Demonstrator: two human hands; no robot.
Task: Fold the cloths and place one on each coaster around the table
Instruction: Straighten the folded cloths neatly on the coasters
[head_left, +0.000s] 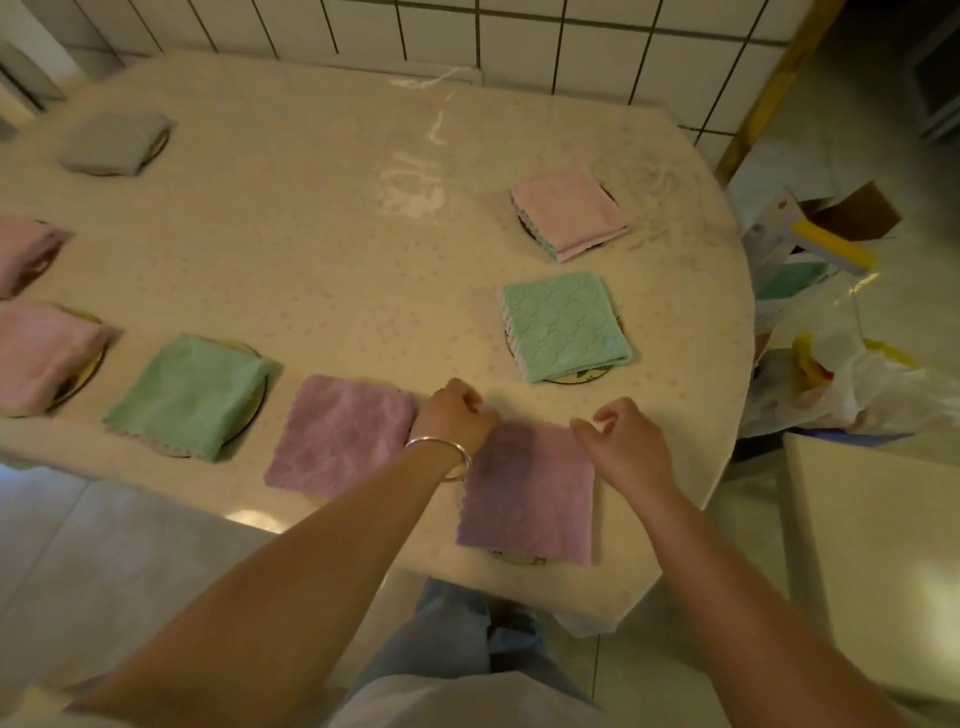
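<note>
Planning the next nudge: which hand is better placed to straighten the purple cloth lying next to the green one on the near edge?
Left. The left hand sits right beside that purple folded cloth; the right hand is farther, over the other purple cloth.

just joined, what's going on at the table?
A person is laying folded cloths on coasters around the table. Both hands, left hand and right hand, are at the far corners of a purple cloth that covers the nearest coaster, fingers curled. Whether they pinch it is unclear. Seven other folded cloths already lie around the table, most with a coaster showing beneath, including a second purple cloth just left.
</note>
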